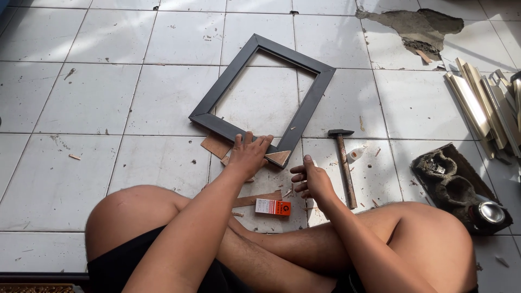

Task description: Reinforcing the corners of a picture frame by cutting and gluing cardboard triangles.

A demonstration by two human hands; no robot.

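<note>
Underhand, dark rectangular picture frame [304,111], wooden triangle [278,158] at corner.

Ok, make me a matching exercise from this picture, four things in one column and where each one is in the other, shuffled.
Things:
1. hammer
2. left hand
3. small orange and white box
4. bundle of pale mouldings

Places:
A. far right on the tiles
B. pressed on the near corner of the dark frame
C. on the floor between the person's forearms
D. just right of the right hand

Pairs: 1-D, 2-B, 3-C, 4-A
</note>
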